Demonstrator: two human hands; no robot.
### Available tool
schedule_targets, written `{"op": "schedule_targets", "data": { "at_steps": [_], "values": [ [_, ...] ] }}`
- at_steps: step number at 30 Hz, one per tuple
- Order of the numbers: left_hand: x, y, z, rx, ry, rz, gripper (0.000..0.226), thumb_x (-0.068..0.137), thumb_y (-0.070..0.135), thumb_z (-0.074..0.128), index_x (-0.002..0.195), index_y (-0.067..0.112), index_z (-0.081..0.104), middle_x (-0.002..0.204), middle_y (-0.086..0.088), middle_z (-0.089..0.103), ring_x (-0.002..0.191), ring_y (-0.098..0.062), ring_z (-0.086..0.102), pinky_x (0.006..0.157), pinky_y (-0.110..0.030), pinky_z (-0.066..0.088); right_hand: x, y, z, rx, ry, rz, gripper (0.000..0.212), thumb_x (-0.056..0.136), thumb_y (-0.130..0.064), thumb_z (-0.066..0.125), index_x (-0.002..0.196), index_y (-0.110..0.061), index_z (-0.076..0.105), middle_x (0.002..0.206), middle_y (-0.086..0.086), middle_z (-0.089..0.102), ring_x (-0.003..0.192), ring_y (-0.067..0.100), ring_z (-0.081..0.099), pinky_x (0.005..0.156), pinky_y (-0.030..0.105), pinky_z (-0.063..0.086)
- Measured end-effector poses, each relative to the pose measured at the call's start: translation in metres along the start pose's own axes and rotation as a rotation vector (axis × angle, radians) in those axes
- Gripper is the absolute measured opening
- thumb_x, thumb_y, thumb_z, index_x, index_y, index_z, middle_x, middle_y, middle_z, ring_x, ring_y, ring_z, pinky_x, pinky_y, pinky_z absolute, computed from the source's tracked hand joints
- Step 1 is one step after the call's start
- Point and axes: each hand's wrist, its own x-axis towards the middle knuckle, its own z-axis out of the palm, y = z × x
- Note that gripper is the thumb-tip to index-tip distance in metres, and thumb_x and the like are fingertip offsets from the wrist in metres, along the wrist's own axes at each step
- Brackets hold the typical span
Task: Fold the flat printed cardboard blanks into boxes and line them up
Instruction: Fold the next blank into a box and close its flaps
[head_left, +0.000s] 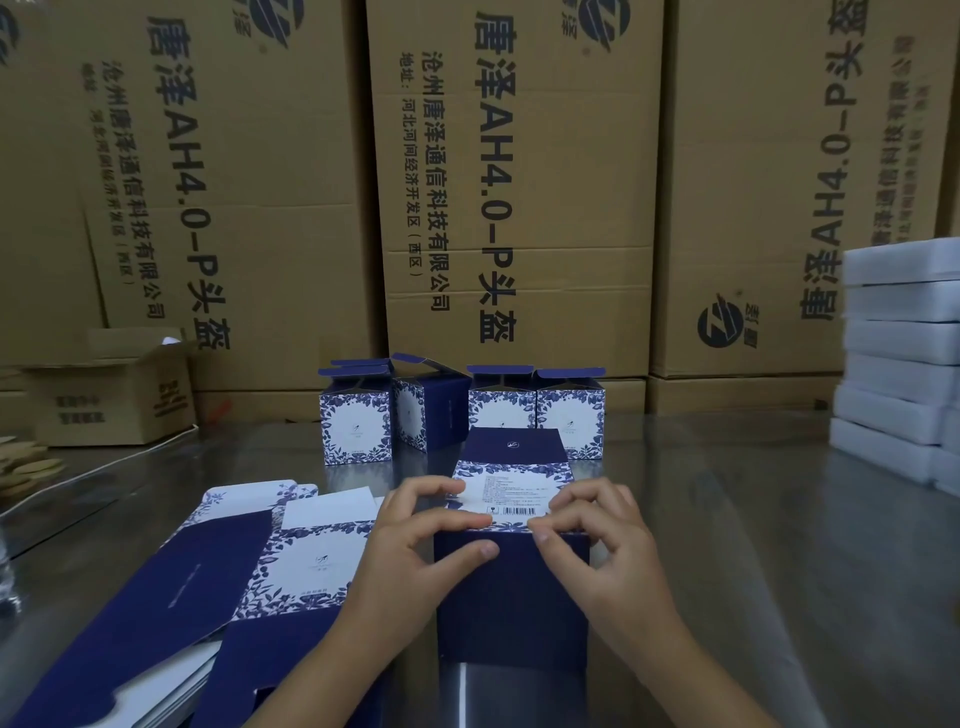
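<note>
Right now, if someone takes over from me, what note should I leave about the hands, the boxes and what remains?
Left hand: grips the box at its near top edge.
Right hand: grips the same edge.
Box: mid-table, with its far flap open.
Done: a row of four boxes stands behind it, top flaps open.
Left: finish this box, add it to the row, then fold the blanks stacked at the left.
</note>
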Motion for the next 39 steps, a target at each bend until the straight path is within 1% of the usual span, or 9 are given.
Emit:
{"op": "schedule_targets", "data": {
  "at_steps": [2, 7, 10, 13, 20, 26, 31, 35, 39],
  "values": [
    [0.001, 0.0, 0.0, -0.042, -0.018, -0.027, 0.02, 0.061, 0.044, 0.073, 0.081, 0.047, 0.073, 0.11, 0.029, 0.055, 0.114, 0.003, 0.048, 0.093, -0.005, 0.032, -0.001, 0.002, -0.003, -0.011, -0.052, 0.0, 0.004, 0.069, -0.024, 0.071, 0.072, -0.028, 0.071, 0.089, -0.007, 0.058, 0.097, 0.009, 0.05, 0.084, 0.011, 0.035],
    [0.008, -0.002, -0.009, -0.14, -0.139, -0.088, 0.019, 0.067, 0.032, 0.071, 0.083, 0.041, 0.075, 0.109, 0.025, 0.064, 0.113, 0.002, 0.052, 0.089, -0.008, 0.036, 0.002, 0.007, -0.014, 0.031, -0.132, 0.07, 0.022, 0.069, -0.013, 0.082, 0.078, -0.033, 0.076, 0.096, -0.01, 0.061, 0.103, 0.005, 0.052, 0.084, 0.01, 0.037],
    [0.008, -0.006, -0.013, -0.215, -0.163, -0.12, 0.025, 0.076, 0.01, 0.073, 0.081, 0.034, 0.077, 0.11, 0.018, 0.067, 0.116, 0.002, 0.052, 0.086, -0.006, 0.039, 0.005, 0.011, -0.02, 0.127, -0.175, 0.157, 0.022, 0.067, -0.015, 0.082, 0.076, -0.035, 0.077, 0.098, -0.016, 0.063, 0.101, 0.001, 0.055, 0.079, 0.008, 0.04],
    [0.009, -0.005, -0.014, -0.235, -0.172, -0.121, 0.031, 0.078, 0.003, 0.071, 0.08, 0.033, 0.077, 0.109, 0.015, 0.069, 0.116, 0.006, 0.05, 0.087, -0.005, 0.038, 0.008, 0.013, -0.024, 0.231, -0.204, 0.217, 0.014, 0.062, -0.03, 0.08, 0.076, -0.033, 0.077, 0.101, -0.017, 0.065, 0.099, 0.002, 0.06, 0.079, 0.009, 0.043],
    [0.01, -0.005, -0.015, -0.221, -0.179, -0.113, 0.031, 0.08, 0.005, 0.07, 0.082, 0.035, 0.077, 0.11, 0.019, 0.067, 0.116, 0.008, 0.049, 0.087, -0.004, 0.037, 0.01, 0.018, -0.025, 0.323, -0.204, 0.284, 0.022, 0.056, -0.035, 0.076, 0.076, -0.026, 0.078, 0.102, -0.014, 0.068, 0.099, 0.003, 0.062, 0.082, 0.018, 0.049],
    [0.011, -0.007, -0.016, -0.224, -0.188, -0.118, 0.03, 0.08, 0.007, 0.07, 0.085, 0.036, 0.076, 0.111, 0.021, 0.067, 0.117, 0.008, 0.049, 0.089, -0.004, 0.037, 0.012, 0.021, -0.026, 0.357, -0.228, 0.304, 0.012, 0.065, -0.014, 0.078, 0.073, -0.023, 0.079, 0.099, -0.012, 0.07, 0.103, -0.004, 0.059, 0.078, 0.009, 0.046],
    [0.009, -0.007, -0.013, -0.222, -0.156, -0.106, 0.024, 0.079, 0.013, 0.071, 0.082, 0.036, 0.076, 0.11, 0.019, 0.067, 0.116, 0.005, 0.051, 0.087, -0.006, 0.039, 0.01, 0.02, -0.025, 0.35, -0.215, 0.28, 0.016, 0.058, -0.03, 0.076, 0.074, -0.027, 0.078, 0.1, -0.014, 0.07, 0.106, -0.005, 0.057, 0.08, 0.007, 0.044],
    [0.006, -0.006, -0.011, -0.164, -0.12, -0.06, 0.018, 0.07, 0.036, 0.068, 0.085, 0.042, 0.074, 0.108, 0.022, 0.067, 0.117, 0.008, 0.049, 0.093, -0.004, 0.035, 0.011, 0.021, -0.024, 0.336, -0.217, 0.269, 0.018, 0.058, -0.032, 0.076, 0.075, -0.028, 0.078, 0.101, -0.014, 0.07, 0.106, -0.004, 0.058, 0.081, 0.01, 0.045],
    [0.006, -0.006, -0.012, -0.157, -0.113, -0.054, 0.019, 0.069, 0.037, 0.067, 0.087, 0.044, 0.074, 0.107, 0.024, 0.067, 0.117, 0.008, 0.049, 0.094, -0.005, 0.035, 0.01, 0.022, -0.025, 0.327, -0.222, 0.249, 0.019, 0.059, -0.033, 0.076, 0.077, -0.029, 0.078, 0.1, -0.015, 0.069, 0.107, -0.002, 0.057, 0.081, 0.01, 0.045]
  ]
}}
